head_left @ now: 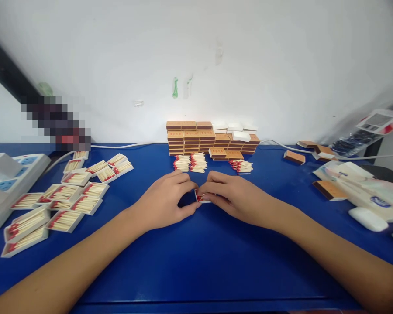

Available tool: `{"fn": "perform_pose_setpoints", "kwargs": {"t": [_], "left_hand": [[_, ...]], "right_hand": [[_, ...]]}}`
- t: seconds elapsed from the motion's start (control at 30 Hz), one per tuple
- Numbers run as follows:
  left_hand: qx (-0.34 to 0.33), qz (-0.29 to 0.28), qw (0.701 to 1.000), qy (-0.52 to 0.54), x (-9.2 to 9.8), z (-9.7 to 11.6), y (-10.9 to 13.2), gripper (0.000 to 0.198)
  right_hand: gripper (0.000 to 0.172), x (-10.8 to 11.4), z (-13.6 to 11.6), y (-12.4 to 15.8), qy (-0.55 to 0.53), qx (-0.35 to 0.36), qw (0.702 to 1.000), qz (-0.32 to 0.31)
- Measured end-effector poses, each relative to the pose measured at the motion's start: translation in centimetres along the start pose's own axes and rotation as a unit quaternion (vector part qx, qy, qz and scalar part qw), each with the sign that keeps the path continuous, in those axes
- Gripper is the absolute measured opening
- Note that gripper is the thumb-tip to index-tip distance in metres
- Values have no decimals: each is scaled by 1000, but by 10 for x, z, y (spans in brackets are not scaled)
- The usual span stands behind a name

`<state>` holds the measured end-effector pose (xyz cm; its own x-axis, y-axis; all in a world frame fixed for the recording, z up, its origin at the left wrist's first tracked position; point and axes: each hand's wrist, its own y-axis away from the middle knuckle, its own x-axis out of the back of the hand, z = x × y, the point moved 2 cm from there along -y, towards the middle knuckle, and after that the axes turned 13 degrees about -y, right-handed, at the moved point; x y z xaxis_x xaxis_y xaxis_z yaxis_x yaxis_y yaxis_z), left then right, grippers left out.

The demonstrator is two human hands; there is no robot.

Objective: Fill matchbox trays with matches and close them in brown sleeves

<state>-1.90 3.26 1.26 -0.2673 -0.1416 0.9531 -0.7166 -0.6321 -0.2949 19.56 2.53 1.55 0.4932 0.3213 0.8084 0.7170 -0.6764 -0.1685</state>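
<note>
A small white matchbox tray (198, 201) lies on the blue table between my hands, with red match heads (200, 197) showing at its left end. My left hand (165, 199) is curved around that end, fingertips at the far side and thumb at the near corner. From the right, my right hand (232, 194) reaches over the tray, its fingers closed down on the matches and hiding most of them. Just behind, two loose piles of matches (198, 162) lie side by side. Another pile of matches (241, 166) is further right.
Stacked orange matchboxes (191, 136) stand against the wall, white trays (240, 136) on top. Many filled trays (65, 192) crowd the left, beside a power strip (29, 179). On the right are loose matchboxes (294, 157), a tissue pack (370, 192) and a white case (368, 219).
</note>
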Motion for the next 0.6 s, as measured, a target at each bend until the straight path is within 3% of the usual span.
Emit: {"fn": "perform_pose_setpoints", "kwargs": {"t": [0.2, 0.37, 0.5, 0.6], "left_hand": [[0, 1, 1000, 0, -1, 0, 0, 18], [0, 1, 1000, 1, -2, -1, 0, 24], [-3, 7, 1000, 1, -2, -1, 0, 28], [-2, 12, 1000, 4, -2, -3, 1, 29]], "right_hand": [[23, -4, 4, -1, 9, 8, 999, 42], [24, 2, 1, 0, 17, 0, 999, 29], [22, 28, 9, 2, -1, -13, 998, 58], [24, 59, 30, 9, 58, -74, 990, 109]]}}
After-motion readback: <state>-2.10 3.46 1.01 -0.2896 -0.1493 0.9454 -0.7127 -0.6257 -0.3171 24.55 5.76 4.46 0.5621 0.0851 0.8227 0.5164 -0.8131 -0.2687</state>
